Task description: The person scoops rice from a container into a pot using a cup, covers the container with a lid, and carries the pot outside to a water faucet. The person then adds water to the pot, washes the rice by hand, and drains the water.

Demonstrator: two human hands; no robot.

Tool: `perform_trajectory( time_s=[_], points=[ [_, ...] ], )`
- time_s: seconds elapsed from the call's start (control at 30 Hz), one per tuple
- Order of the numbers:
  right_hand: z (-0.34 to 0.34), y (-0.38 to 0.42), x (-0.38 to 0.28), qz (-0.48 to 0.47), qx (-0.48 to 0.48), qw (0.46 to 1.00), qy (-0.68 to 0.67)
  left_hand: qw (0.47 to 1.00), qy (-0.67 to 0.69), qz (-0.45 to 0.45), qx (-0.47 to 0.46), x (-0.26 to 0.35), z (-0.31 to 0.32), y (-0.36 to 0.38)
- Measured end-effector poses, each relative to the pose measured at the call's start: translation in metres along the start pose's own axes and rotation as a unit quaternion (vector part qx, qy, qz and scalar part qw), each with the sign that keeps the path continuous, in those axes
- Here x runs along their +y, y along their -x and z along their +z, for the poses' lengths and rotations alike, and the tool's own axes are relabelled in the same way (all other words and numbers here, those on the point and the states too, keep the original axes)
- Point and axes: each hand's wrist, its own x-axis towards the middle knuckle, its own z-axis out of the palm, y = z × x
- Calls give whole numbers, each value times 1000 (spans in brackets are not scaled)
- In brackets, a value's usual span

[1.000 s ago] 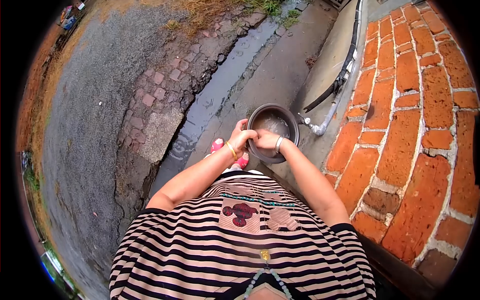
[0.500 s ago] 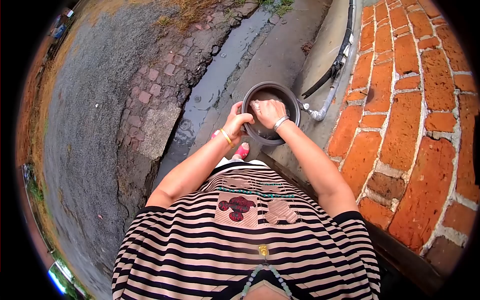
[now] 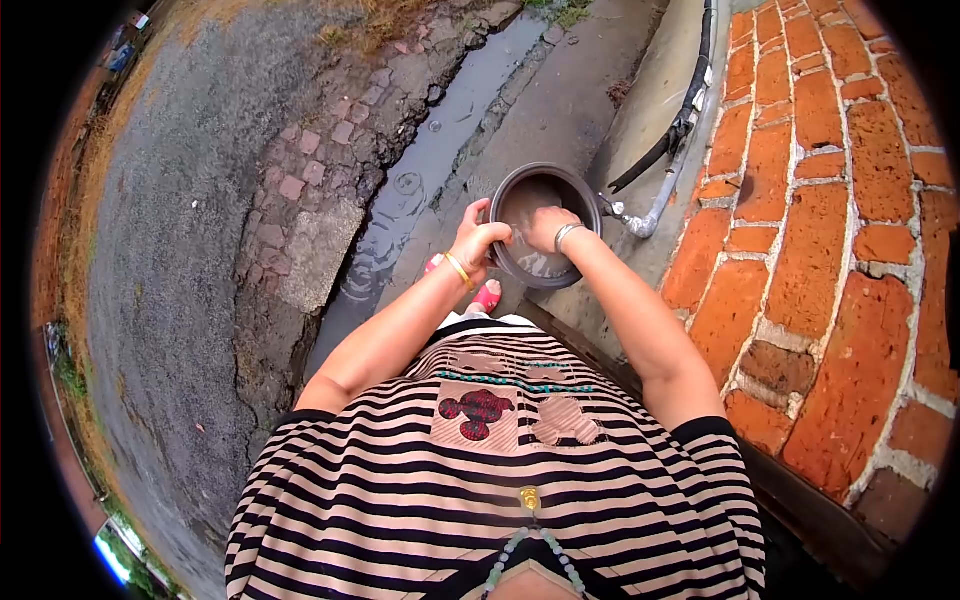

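A round dark pot [image 3: 594, 222] with cloudy greyish-brown water [image 3: 520, 208] in it is held in front of me. My left hand [image 3: 477, 240] grips its left side, thumb over the rim and fingers outside. Inside the pot is my right hand [image 3: 550, 229], curled with knuckles up, its fingertips down in the water. What those fingers hold, if anything, is hidden by the murk. Just right of the pot is a tap [image 3: 617, 208] on a grey pipe [image 3: 645, 222].
An orange brick wall [image 3: 800, 240] rises on my right, with a black hose [image 3: 650, 165] along its base. To the left, a water-filled gutter [image 3: 410, 185] runs beside broken paving [image 3: 310, 175] and grey gravel [image 3: 170, 260]. A pink shoe [image 3: 487, 296] shows below the pot.
My right hand has shifted slightly right and lower into the pot, and more of the cloudy water shows. The pot has moved slightly right. My left hand keeps its grip.
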Motion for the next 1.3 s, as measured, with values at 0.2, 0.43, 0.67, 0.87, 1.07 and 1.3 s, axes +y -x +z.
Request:
perform_trajectory(
  time_s=[0.2,0.43,0.67,0.87,1.07,1.3],
  points=[
    [9,20,-3,-215,-147,923,-282,1000,9,-19,-16,-5,-2,6],
    [-4,13,-3,-216,11,873,-437,999,-4,-15,-50,7,0,16],
    [-14,25,-18,-88,141,852,-497,999,32,15,-31,15,-1,9],
    [-21,5,5,-39,-126,636,-761,999,31,9,-31,21,-7,9],
    [-37,14,-1,-75,-173,536,-823,999,35,19,-12,22,-10,7],
    [-36,1,9,-129,59,875,-463,999,35,14,-5,19,-13,0]
  ],
)
